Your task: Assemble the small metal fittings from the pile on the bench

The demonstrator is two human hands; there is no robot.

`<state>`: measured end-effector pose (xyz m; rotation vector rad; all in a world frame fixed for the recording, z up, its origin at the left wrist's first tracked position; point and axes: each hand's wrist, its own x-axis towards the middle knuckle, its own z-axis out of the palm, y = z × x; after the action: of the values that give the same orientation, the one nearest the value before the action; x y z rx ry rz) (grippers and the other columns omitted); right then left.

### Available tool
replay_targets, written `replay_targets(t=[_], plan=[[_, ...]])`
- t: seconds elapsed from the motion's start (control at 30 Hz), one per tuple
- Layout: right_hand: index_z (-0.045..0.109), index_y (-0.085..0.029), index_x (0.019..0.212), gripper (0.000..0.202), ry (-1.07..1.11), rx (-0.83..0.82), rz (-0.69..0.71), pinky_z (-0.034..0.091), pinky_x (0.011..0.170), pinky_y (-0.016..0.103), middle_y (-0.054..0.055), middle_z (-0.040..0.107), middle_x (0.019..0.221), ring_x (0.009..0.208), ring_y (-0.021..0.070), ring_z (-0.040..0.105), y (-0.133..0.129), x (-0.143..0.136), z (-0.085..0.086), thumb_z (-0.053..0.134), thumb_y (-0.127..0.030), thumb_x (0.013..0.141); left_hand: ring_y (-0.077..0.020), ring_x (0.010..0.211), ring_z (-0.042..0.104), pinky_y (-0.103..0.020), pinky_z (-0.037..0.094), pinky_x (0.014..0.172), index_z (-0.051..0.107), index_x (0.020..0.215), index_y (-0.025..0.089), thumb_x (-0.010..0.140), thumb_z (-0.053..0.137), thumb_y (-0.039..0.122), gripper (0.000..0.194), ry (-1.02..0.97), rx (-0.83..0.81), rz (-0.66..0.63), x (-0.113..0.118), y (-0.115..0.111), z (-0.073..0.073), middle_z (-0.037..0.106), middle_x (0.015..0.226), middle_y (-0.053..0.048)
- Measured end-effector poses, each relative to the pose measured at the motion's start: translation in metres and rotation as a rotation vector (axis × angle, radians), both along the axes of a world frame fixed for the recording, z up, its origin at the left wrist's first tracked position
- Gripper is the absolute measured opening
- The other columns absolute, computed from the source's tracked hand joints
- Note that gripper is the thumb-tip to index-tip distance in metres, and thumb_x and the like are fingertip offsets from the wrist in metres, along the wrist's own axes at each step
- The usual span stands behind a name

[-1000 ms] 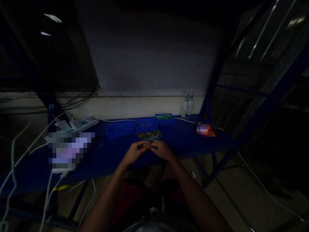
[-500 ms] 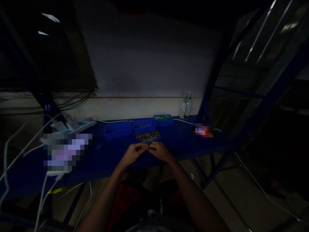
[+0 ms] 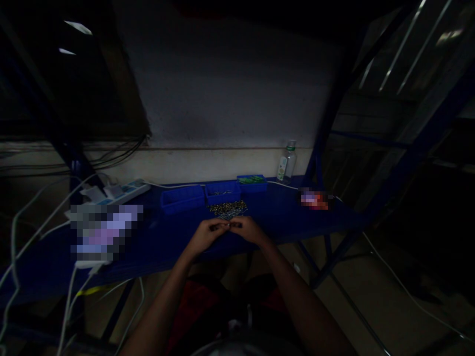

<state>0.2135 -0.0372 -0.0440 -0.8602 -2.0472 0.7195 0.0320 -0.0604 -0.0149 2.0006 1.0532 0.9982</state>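
My left hand [image 3: 206, 235] and my right hand [image 3: 248, 230] meet fingertip to fingertip above the front part of the blue table [image 3: 163, 242]. Both are closed in a pinch on something too small and dark to make out. Just beyond the fingers lies a heap of silvery screws or pins [image 3: 230, 213]. Behind it is a pile of small brass-coloured pieces [image 3: 218, 208]. A blue bin [image 3: 222, 199] with a few thin metal pieces stands right behind that pile.
Another blue bin [image 3: 182, 203] stands left, and one with green items [image 3: 252, 187] right. A clear bottle [image 3: 287, 163] is by the wall. A power strip [image 3: 129, 192] with white cables lies left, near a blurred-out object. A second blurred-out object is at the right.
The whole view has shifted slightly. My hands stay together at the same place by the screws, with only a slight change at the fingertips.
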Motion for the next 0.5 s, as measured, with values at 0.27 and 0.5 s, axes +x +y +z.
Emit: replay_targets(t=[0.27, 0.5], plan=[[0.063, -0.016, 0.079, 0.010, -0.057, 0.034, 0.002, 0.036, 0.064, 0.019, -0.002, 0.059, 0.073, 0.069, 0.0101, 0.052, -0.0013, 0.0002, 0.0016, 0.056, -0.024, 0.080, -0.0173, 0.075, 0.060, -0.024, 0.046, 0.066, 0.068, 0.090, 0.014, 0.076, 0.057, 0.040, 0.031, 0.007, -0.011, -0.015, 0.0008, -0.0009, -0.0002, 0.069, 0.084, -0.005], [0.060, -0.016, 0.072, 0.011, -0.117, 0.025, -0.023, 0.034, 0.061, 0.018, -0.003, 0.055, 0.067, 0.064, 0.0092, 0.048, -0.0055, 0.0001, 0.0058, 0.056, -0.024, 0.079, -0.0175, 0.078, 0.060, -0.024, 0.045, 0.070, 0.068, 0.088, 0.015, 0.077, 0.056, 0.038, 0.028, 0.023, 0.009, -0.042, 0.0023, -0.0032, 0.0042, 0.068, 0.086, -0.005]])
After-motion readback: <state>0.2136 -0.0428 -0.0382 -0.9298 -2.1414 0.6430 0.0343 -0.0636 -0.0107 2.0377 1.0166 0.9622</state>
